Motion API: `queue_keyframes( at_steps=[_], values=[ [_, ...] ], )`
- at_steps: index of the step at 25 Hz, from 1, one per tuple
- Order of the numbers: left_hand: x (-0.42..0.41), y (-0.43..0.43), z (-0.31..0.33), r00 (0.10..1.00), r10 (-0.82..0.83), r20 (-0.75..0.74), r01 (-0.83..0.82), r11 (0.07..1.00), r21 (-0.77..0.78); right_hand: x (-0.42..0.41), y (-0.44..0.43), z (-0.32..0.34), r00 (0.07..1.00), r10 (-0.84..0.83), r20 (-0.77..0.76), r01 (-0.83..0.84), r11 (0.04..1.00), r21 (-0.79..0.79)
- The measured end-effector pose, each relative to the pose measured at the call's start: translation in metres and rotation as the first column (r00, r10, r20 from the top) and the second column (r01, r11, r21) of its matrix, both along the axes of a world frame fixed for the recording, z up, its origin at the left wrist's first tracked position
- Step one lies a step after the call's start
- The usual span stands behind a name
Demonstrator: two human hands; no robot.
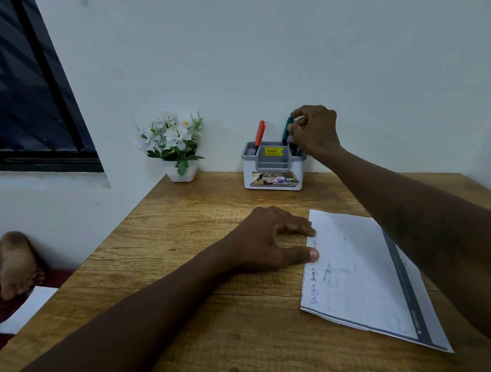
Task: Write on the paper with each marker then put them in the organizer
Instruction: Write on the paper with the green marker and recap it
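A white and grey organizer (272, 170) stands at the back of the wooden table, against the wall. A red marker (259, 136) leans in its left slot. My right hand (315, 131) reaches over the organizer's right side and pinches the top of a green marker (286, 131), whose lower end sits inside the organizer. A white paper (363, 276) lies on the table at the right, with handwritten words along its left edge. My left hand (270, 241) rests flat on the table, thumb and fingertips pressing the paper's left edge.
A small white pot of artificial white flowers (174, 144) stands left of the organizer. The wooden table (185, 246) ends at its left edge, where another person's bare foot (15, 263) and a loose sheet (26, 311) lie below. A dark window is at upper left.
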State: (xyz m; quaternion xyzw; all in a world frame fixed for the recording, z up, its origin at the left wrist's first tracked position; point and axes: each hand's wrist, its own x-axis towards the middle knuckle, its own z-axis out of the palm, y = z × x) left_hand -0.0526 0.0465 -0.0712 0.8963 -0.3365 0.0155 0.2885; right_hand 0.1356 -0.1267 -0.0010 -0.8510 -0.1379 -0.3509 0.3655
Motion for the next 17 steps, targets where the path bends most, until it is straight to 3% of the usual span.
queue_keyframes(
  at_steps=[9, 17],
  values=[
    [0.003, 0.002, -0.003, 1.000, -0.010, 0.013, 0.011, 1.000, -0.021, -0.063, -0.056, 0.001, 0.995, 0.101, 0.017, -0.102, 0.993, 0.066],
    [-0.001, -0.002, -0.002, 0.997, 0.069, 0.039, -0.069, 0.998, -0.016, -0.133, -0.125, -0.038, 0.987, 0.039, -0.157, -0.056, 0.993, -0.106]
  ],
)
